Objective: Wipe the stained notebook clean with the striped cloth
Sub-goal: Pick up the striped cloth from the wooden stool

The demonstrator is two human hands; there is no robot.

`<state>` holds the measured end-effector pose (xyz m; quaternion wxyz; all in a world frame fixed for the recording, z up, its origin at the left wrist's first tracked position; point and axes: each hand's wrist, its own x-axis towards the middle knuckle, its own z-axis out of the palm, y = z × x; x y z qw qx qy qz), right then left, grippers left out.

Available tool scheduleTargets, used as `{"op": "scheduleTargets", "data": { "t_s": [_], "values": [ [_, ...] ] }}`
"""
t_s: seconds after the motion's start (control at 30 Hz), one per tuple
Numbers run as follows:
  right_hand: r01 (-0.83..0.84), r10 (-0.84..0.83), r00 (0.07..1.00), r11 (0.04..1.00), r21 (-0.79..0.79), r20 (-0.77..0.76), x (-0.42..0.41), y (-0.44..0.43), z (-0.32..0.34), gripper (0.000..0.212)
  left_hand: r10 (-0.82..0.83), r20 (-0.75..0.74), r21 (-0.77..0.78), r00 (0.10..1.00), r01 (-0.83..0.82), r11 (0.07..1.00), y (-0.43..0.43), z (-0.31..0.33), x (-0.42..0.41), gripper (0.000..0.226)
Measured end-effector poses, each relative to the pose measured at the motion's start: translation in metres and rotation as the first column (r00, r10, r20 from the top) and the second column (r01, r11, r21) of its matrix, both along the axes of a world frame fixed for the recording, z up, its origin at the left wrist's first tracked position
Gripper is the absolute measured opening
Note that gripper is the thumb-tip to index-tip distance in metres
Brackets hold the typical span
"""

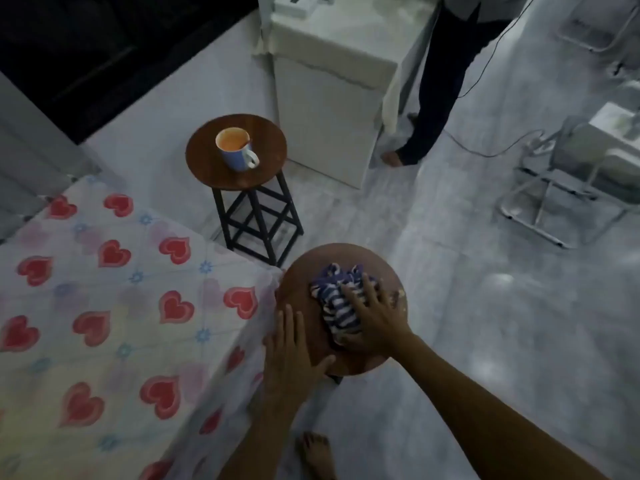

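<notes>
Cloth [337, 304], striped blue and white and bunched into a wad, lies on the round wooden top of the near stool [301, 282], toward its right half. No notebook can be made out; if it is there, it is hidden under the cloth, and pale smears show on the wood at the stool's right edge, just beside the cloth. The right hand [369, 322] lies flat on the wad with fingers spread, pressing rather than clutching, likely to bear down on the stain. The left hand [289, 353] rests open on the stool's near-left rim, thumb out along the edge, seemingly to steady the stool against the rubbing. To the stool's left, touching or nearly so, is a bed covered by a sheet [114, 317] printed with red hearts. Beyond the stool stands a second stool [207, 157] of the same kind carrying a blue mug [237, 148]. Farther back is a white cabinet [325, 109] with another person's dark trouser legs [434, 98] beside it, all on a pale tiled floor [485, 306] in dim light.
</notes>
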<state>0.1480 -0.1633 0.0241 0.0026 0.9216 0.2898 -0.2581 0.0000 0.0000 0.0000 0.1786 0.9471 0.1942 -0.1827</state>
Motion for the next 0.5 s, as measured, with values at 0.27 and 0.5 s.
{"op": "scheduleTargets", "data": {
  "t_s": [0.27,0.5],
  "values": [
    [-0.005,0.003,0.998,1.0,0.022,0.062,0.0,0.002,-0.014,0.107,-0.002,0.115,0.014,0.993,0.001,1.0,-0.011,-0.024,0.006,0.125],
    [0.033,-0.037,0.996,0.999,0.042,0.084,-0.013,0.006,-0.015,0.094,-0.006,0.099,0.031,0.995,0.003,1.0,-0.012,-0.029,0.002,0.126]
  ]
}}
